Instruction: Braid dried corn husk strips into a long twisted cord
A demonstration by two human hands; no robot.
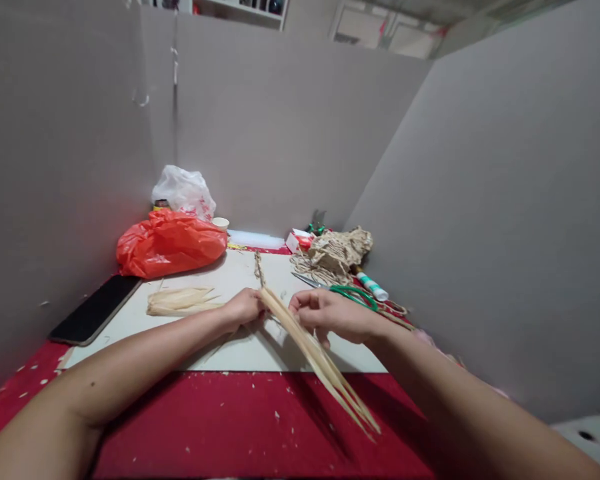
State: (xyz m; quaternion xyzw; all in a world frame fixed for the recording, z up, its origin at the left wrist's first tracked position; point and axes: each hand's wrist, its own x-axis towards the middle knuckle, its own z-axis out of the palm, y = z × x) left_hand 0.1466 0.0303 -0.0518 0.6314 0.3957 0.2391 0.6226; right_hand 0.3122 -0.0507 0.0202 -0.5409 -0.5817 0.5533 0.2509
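Observation:
A bundle of pale dry strips (307, 343) slants from the middle of the white board toward the lower right, its loose ends spread over the red cloth. My left hand (245, 308) is closed round its upper end, where a thin twisted cord (259, 268) sticks out beyond the fingers. To the right of the bundle, my right hand (327, 315) has its thumb and fingers bent together close to the strips; what lies between the fingertips is too small to make out. Another bundle of strips (177, 301) lies on the board, left of my left hand.
Green-handled scissors (353, 295) and a heap of brown cord (337, 253) lie at the right. A red plastic bag (173, 243), a white bag (184, 190) and a black phone (97, 310) are at the left. Grey panels (280, 133) enclose the red table (220, 427).

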